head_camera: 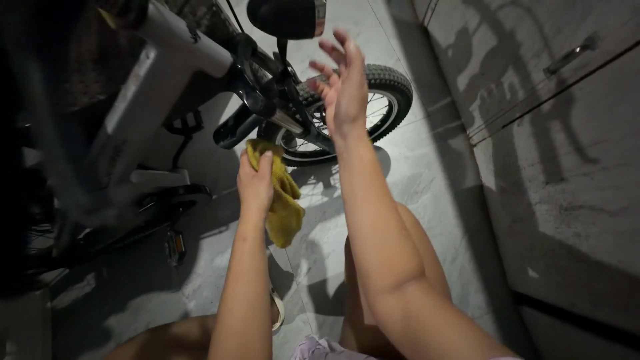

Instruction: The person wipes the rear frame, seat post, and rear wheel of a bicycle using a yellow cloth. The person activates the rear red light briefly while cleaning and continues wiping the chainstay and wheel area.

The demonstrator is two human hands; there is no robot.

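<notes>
My left hand [255, 183] grips a yellow cloth [283, 200] that hangs down just below the black handlebar grip [235, 127] of a small bicycle. My right hand [343, 83] is raised with its fingers spread and holds nothing; it hovers in front of the front wheel [390, 87], beside the handlebar stem [267, 87]. The bicycle's white frame tube [170, 43] runs up to the left, and a black lamp [288, 17] sits above the bars.
A pedal [175, 245] and crank are low on the left in shadow. The floor is pale marbled tile [427, 200]. A grey cabinet front [573, 153] with a metal handle [570, 55] runs along the right. My bare knees show at the bottom.
</notes>
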